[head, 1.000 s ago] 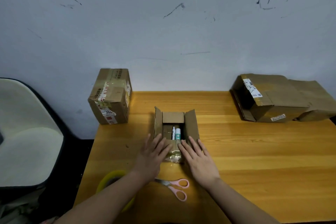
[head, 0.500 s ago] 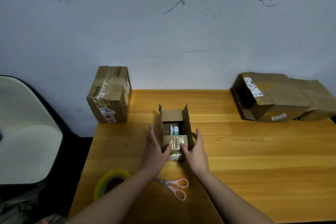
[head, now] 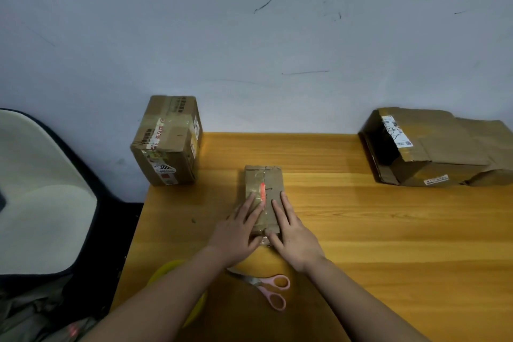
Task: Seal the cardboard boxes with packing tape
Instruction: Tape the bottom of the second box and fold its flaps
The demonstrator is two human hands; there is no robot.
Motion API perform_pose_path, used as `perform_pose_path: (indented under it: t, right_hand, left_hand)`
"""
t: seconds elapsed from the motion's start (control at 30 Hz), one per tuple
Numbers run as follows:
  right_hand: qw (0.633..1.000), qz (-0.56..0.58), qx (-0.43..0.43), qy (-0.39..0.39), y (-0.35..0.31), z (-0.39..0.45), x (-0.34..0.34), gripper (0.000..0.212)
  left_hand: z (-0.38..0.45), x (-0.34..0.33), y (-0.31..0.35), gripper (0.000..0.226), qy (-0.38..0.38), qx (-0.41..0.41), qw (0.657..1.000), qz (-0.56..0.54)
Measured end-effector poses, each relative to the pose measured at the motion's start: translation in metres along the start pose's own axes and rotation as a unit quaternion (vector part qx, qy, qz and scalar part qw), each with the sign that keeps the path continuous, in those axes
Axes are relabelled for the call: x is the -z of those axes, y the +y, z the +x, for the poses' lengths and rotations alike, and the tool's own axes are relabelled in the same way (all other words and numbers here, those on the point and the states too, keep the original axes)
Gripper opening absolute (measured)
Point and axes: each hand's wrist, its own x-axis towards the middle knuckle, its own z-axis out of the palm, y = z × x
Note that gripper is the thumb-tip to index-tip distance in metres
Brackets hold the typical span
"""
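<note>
The small box (head: 263,191) lies near the middle of the bench (head: 361,230), flaps folded shut. The left hand (head: 238,230) and right hand (head: 291,233) press flat on its top, fingers straight and holding nothing. Just behind the hands lie pink scissors (head: 266,289); the yellow tape roll (head: 172,272) is left of those, under the left forearm. Left of the box a taped carton (head: 168,141) stands at the bench's far corner; well right, flattened cartons (head: 433,147) lie against the wall. Bare wood stretches right of the box.
</note>
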Motion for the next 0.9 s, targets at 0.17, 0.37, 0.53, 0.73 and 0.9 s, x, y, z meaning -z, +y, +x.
perform_pose_path:
  t: [0.17,0.37,0.53,0.73,0.9]
  right_hand:
    - [0.996,0.081,-0.021,0.036,0.002,0.000,-0.003,0.059]
    - [0.995,0.094,-0.017,0.035,0.003,0.001,-0.007,0.059]
    - [0.995,0.090,-0.025,0.022,0.004,0.001,-0.008,0.062]
    - [0.994,0.097,-0.031,0.037,0.007,0.006,-0.002,0.056]
    - [0.972,0.111,-0.016,0.208,0.001,0.003,0.015,0.034]
  left_hand:
    - [0.005,0.002,-0.006,0.083,-0.025,-0.028,0.999,-0.002]
    - [0.005,0.000,-0.016,0.086,-0.036,-0.054,0.998,-0.011]
    - [0.007,-0.001,-0.008,0.087,-0.055,-0.044,0.997,-0.021]
    - [0.007,0.009,-0.007,0.082,-0.064,0.001,0.994,-0.088]
    - [-0.007,0.019,-0.008,0.044,0.097,0.071,0.959,-0.256]
